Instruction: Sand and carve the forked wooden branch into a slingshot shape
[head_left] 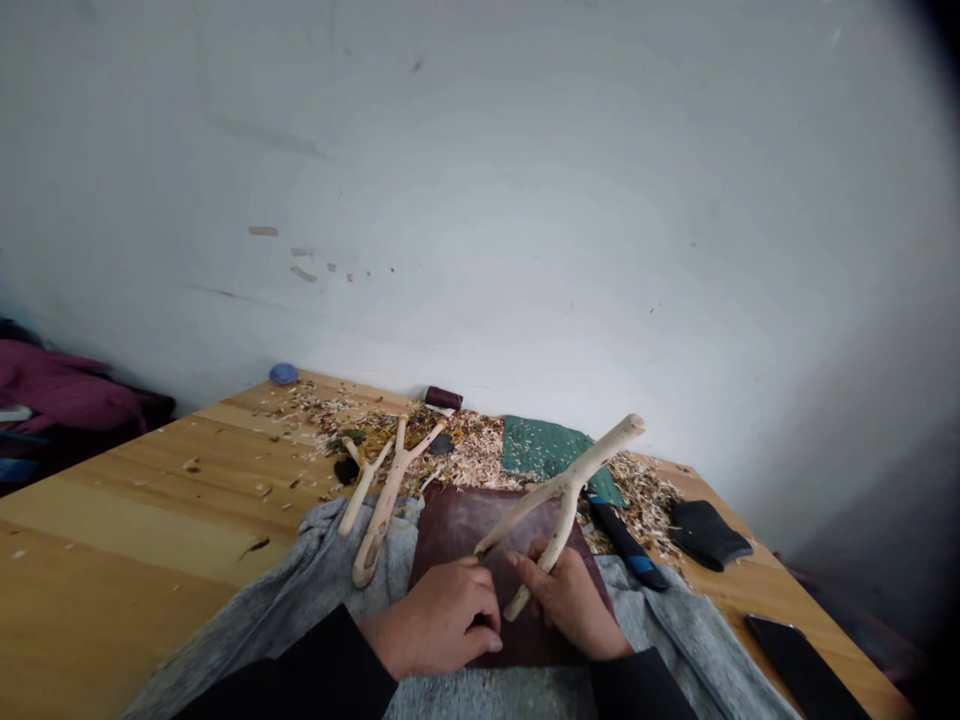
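Observation:
My right hand point(570, 600) is shut around the stem of a peeled, Y-shaped forked branch point(568, 490), which rises up and to the right. One arm of the fork reaches left, its tip just above the fingers of my left hand point(437, 620). That hand rests curled on a dark brown leather sheet point(469, 530), and whatever lies under its fingers is hidden. The leather lies over a grey cloth point(315, 570) across my lap. Two slimmer pale wooden forks point(386, 515) lie on the cloth to the left of my left hand.
Wood shavings point(469, 450) cover the back of the wooden table point(150, 520). On them lie a green mat point(540, 450) and a blue-and-black knife handle point(626, 540). A black sheath point(705, 535) and a black phone point(802, 665) sit to the right. A white wall rises behind.

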